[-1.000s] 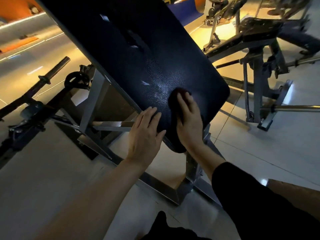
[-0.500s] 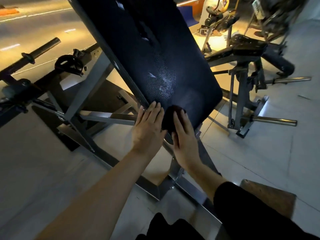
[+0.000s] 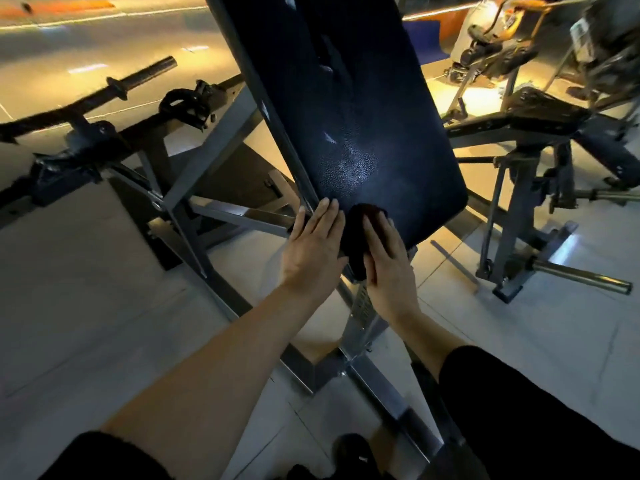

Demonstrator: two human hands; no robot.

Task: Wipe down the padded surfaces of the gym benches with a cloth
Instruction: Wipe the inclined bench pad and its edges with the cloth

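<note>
The right hand (image 3: 388, 268) is pressing a dark cloth (image 3: 356, 237) flat-fingered onto the bottom edge of the tilted bench pad (image 3: 353, 109); the left hand (image 3: 313, 249) is lying open just beside it, fingers straight on the pad's edge. Below the hands the grey steel frame (image 3: 363, 327) is running down to the floor. Out left a black barbell rack arm (image 3: 114, 88) is lying — off right, another bench machine (image 3: 533, 123). Pale tiled floor (image 3: 86, 289) is catching warm light. Since a second ago the cloth has come down the pad toward its lower corner, and the hands have closed together.
</note>
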